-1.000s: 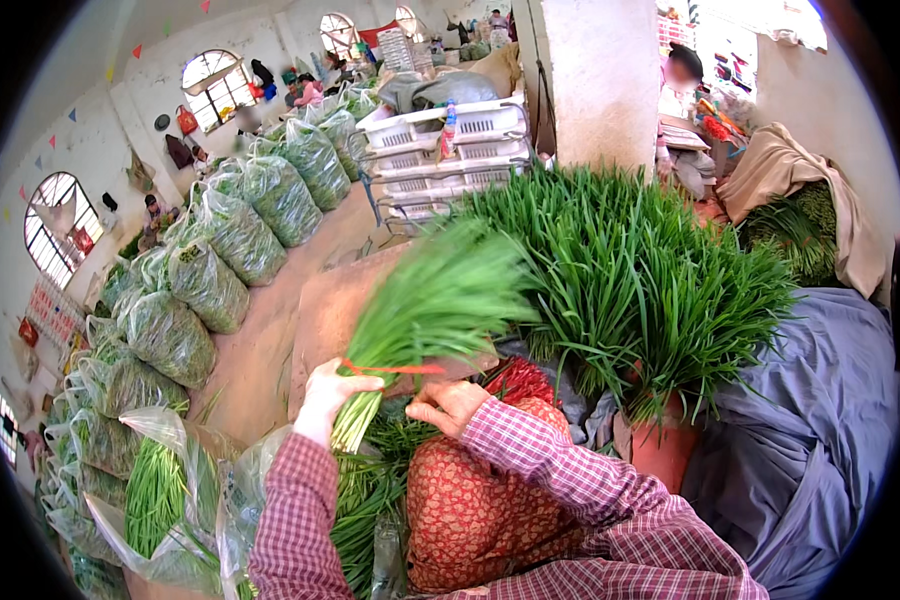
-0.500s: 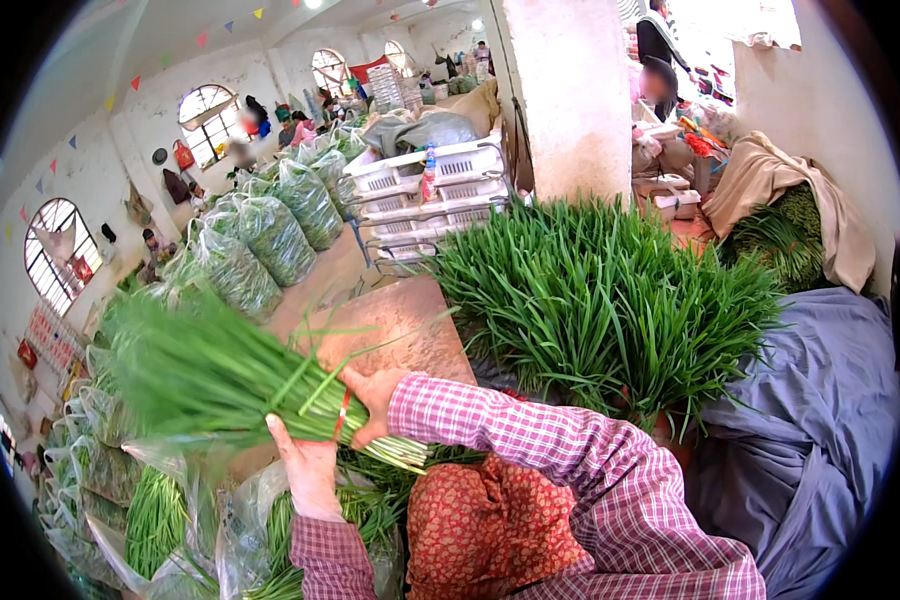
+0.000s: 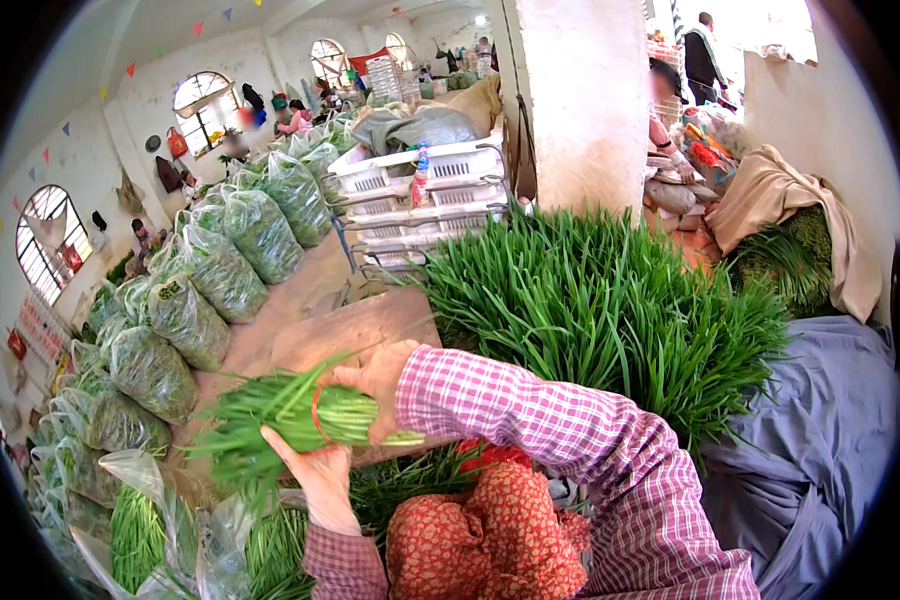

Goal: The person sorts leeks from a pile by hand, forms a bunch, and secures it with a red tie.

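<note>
A bunch of green chives (image 3: 255, 408) lies across both my hands in front of me. Its leaves point left, and the pale cut ends face right. A red band (image 3: 316, 415) circles the stems. My right hand (image 3: 375, 385) is closed over the stem end from above, with its thumb along the bunch. From below, my left hand (image 3: 320, 482) supports and grips it, thumb up along the near side; the other fingers are hidden behind the leaves. A brown board (image 3: 370, 325) lies beneath and beyond the bunch.
Loose standing chives (image 3: 590, 310) fill the right side. Open plastic bags with chives (image 3: 135, 535) stand at the near left, filled bags (image 3: 185, 325) beyond. Stacked white crates (image 3: 425, 225) stand ahead by a pillar (image 3: 582, 110). A grey-blue cloth (image 3: 810, 440) lies right.
The chives' leaf end, blurred and swung up to the left before, has dropped lower and drawn closer to my hands. My right hand has shifted slightly. Both hands keep hold of the bunch.
</note>
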`<state>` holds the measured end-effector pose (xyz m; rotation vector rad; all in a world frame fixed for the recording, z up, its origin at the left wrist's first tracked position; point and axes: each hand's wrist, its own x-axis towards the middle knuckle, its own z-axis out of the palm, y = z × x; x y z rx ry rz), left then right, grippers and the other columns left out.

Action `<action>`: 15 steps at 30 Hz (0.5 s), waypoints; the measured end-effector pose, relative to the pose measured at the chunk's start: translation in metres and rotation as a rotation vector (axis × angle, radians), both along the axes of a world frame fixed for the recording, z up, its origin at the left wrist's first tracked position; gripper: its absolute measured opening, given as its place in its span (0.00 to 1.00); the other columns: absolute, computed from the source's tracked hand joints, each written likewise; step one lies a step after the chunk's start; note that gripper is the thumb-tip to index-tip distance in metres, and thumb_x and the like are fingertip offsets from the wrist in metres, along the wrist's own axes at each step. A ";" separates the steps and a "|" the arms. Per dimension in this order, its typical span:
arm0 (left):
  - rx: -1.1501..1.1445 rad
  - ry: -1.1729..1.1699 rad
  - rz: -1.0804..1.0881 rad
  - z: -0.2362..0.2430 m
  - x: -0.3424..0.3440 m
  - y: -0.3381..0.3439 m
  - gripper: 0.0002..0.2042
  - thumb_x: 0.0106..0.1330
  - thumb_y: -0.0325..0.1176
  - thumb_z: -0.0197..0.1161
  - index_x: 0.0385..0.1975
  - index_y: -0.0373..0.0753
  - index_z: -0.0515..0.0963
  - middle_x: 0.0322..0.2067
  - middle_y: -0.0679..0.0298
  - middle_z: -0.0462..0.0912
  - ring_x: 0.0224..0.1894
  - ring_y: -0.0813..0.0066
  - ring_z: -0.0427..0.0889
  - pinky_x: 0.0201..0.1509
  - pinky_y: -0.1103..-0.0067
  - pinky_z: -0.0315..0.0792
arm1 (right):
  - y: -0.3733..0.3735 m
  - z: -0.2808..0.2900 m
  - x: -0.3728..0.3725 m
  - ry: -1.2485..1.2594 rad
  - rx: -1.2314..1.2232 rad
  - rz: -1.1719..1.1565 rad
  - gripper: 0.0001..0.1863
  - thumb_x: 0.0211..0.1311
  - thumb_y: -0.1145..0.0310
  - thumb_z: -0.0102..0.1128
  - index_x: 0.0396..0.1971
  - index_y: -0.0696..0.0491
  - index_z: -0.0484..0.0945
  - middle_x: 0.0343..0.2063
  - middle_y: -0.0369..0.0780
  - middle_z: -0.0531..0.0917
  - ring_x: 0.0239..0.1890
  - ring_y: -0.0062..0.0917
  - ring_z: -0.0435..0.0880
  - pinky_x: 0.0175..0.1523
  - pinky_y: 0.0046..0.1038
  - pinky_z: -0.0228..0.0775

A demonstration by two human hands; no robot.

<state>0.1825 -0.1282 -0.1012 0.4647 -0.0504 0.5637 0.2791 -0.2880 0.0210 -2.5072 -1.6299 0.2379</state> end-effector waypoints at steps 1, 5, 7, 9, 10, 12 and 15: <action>0.022 0.001 -0.037 0.013 0.013 0.007 0.33 0.65 0.58 0.52 0.64 0.43 0.58 0.63 0.59 0.62 0.63 0.62 0.63 0.67 0.59 0.60 | 0.000 0.004 0.009 0.056 0.065 -0.039 0.49 0.36 0.51 0.70 0.64 0.36 0.58 0.50 0.49 0.75 0.49 0.41 0.78 0.52 0.36 0.73; 0.432 -0.165 -0.334 0.107 0.103 0.034 0.31 0.67 0.57 0.49 0.62 0.39 0.61 0.60 0.56 0.67 0.62 0.62 0.66 0.67 0.61 0.60 | -0.018 0.017 0.088 0.150 0.584 -0.091 0.48 0.40 0.57 0.70 0.66 0.40 0.56 0.51 0.47 0.76 0.51 0.37 0.78 0.55 0.35 0.72; 0.565 -0.176 -0.405 0.172 0.156 0.017 0.36 0.64 0.54 0.57 0.65 0.39 0.53 0.63 0.51 0.60 0.63 0.56 0.64 0.63 0.56 0.63 | -0.043 0.045 0.136 0.191 0.817 -0.209 0.46 0.45 0.63 0.69 0.66 0.46 0.56 0.53 0.47 0.75 0.54 0.34 0.75 0.61 0.34 0.67; 0.775 -0.072 -0.326 0.221 0.196 0.033 0.43 0.60 0.51 0.63 0.68 0.38 0.44 0.66 0.45 0.51 0.62 0.49 0.64 0.54 0.53 0.71 | -0.055 0.084 0.164 0.471 1.107 -0.261 0.44 0.47 0.64 0.68 0.66 0.50 0.57 0.50 0.49 0.75 0.53 0.37 0.75 0.57 0.40 0.70; 0.841 -0.004 -0.268 0.227 0.215 0.047 0.46 0.59 0.50 0.65 0.68 0.38 0.41 0.66 0.42 0.49 0.59 0.47 0.67 0.50 0.53 0.75 | -0.054 0.091 0.183 0.509 1.245 -0.284 0.44 0.48 0.64 0.68 0.66 0.51 0.56 0.48 0.50 0.75 0.52 0.37 0.76 0.54 0.41 0.73; 0.828 -0.010 -0.366 0.205 0.251 0.036 0.47 0.58 0.50 0.65 0.68 0.38 0.40 0.64 0.40 0.51 0.51 0.49 0.74 0.44 0.58 0.78 | -0.063 0.090 0.235 0.632 1.511 -0.435 0.42 0.46 0.62 0.72 0.61 0.55 0.60 0.50 0.49 0.74 0.46 0.34 0.79 0.44 0.38 0.79; 0.800 0.132 -0.478 0.142 0.273 0.028 0.40 0.61 0.50 0.62 0.66 0.36 0.52 0.60 0.47 0.65 0.46 0.57 0.78 0.46 0.63 0.76 | -0.082 0.067 0.317 0.560 1.838 -0.579 0.41 0.49 0.59 0.71 0.60 0.54 0.59 0.51 0.49 0.71 0.43 0.35 0.79 0.41 0.37 0.79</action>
